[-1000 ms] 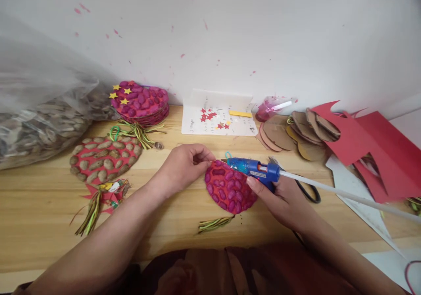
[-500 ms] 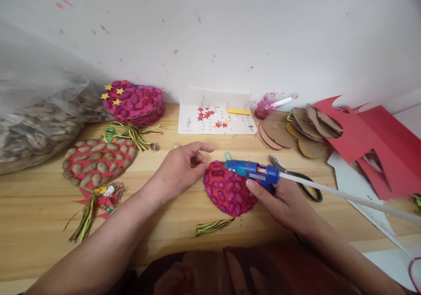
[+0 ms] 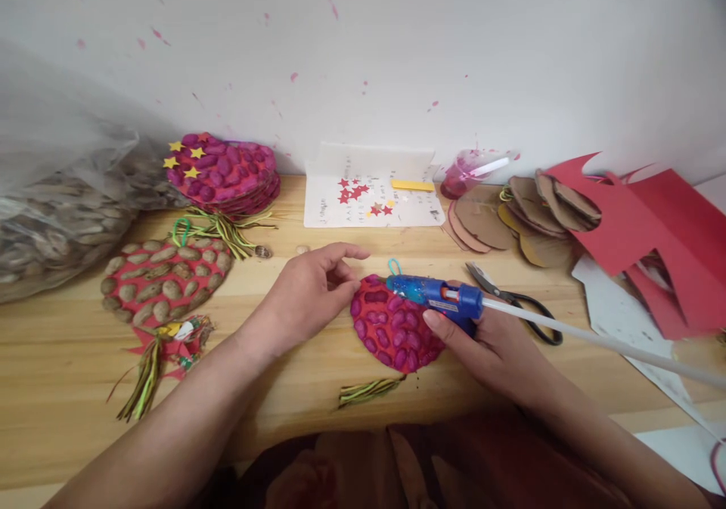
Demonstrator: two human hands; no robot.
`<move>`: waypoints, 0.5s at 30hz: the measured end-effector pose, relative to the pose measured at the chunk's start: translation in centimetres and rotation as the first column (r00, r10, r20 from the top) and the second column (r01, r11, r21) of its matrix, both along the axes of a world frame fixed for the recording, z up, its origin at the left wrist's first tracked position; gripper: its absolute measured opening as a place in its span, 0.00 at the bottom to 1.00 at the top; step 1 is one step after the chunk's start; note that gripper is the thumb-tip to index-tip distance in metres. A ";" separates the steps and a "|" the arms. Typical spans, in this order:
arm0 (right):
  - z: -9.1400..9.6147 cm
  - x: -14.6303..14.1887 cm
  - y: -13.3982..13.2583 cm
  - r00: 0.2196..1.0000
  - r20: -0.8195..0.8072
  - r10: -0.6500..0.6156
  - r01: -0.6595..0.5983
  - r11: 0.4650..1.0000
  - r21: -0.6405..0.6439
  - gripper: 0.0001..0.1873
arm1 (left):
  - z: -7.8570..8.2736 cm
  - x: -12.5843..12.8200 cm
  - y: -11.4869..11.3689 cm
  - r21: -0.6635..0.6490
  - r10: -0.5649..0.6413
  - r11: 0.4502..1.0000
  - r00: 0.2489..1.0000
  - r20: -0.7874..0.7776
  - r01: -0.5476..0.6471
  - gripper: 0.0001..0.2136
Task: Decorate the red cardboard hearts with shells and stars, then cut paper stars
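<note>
Head view: the right hand gripped the glue gun; the left hand, its hold impossible to tell, was so near that a slip could burn it.

A plain, smooth white wall stands behind a light-brown wooden table, and many small pink spots are scattered over it. The table's grain runs mostly from left to right. The light is soft, and the wall looks greyer toward the left.
</note>
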State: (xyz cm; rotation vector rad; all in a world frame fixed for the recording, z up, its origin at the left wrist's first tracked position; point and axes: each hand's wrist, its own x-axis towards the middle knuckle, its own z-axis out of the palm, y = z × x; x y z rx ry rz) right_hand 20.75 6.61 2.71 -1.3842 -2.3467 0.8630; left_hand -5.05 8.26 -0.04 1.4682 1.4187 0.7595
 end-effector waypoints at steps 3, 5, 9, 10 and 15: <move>0.0 0.0 0.1 1.000 -0.003 0.003 -0.003 1.000 -0.002 0.14 | -0.1 0.0 0.0 -0.001 -0.004 1.000 1.000 0.009 0.004 0.19; 0.0 -0.1 0.1 1.000 0.001 0.000 0.000 1.000 -0.003 0.14 | -0.1 0.0 0.0 -0.003 -0.007 1.000 1.000 0.018 0.007 0.19; -0.1 -0.1 0.1 1.000 -0.002 0.001 -0.001 1.000 -0.002 0.14 | 0.0 0.1 0.0 -0.012 -0.002 1.000 0.999 0.034 0.003 0.18; -0.1 -0.1 0.1 1.000 -0.005 0.002 -0.002 1.000 -0.001 0.14 | 0.1 0.1 0.0 -0.015 0.000 1.000 0.999 0.034 0.001 0.17; 0.0 -0.2 0.1 1.000 -0.010 -0.003 0.003 1.000 -0.003 0.15 | 0.1 0.2 0.0 -0.025 0.012 1.000 1.000 0.018 -0.012 0.14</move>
